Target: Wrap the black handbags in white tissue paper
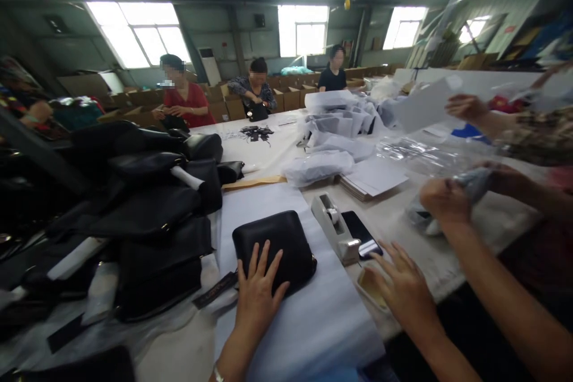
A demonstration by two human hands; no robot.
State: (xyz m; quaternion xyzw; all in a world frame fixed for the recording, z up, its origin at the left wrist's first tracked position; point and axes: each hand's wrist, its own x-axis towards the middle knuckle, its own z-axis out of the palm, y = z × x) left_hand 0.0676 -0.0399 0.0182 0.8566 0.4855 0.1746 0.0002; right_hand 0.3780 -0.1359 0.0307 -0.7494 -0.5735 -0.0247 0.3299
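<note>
A black leather bag point(275, 245) lies flat on white paper point(322, 322) in front of me. My left hand point(259, 292) rests on its lower part with fingers spread. Beside the bag's lower left corner is a black tag point(216, 290) with lettering. To the right, my right hand point(405, 286) is open, its fingers apart, over a small pale dish point(370, 291) whose contents I cannot make out. Just beyond that hand are a grey tape dispenser point(333, 227) and a dark phone point(360, 233).
Black bags point(147, 203) are heaped at the left. Wrapped bundles point(340, 125) and stacked white boards point(373, 178) stand ahead. At the right, a co-worker's hands point(447, 203) hold a plastic-wrapped item. Several people work across the table point(273, 143).
</note>
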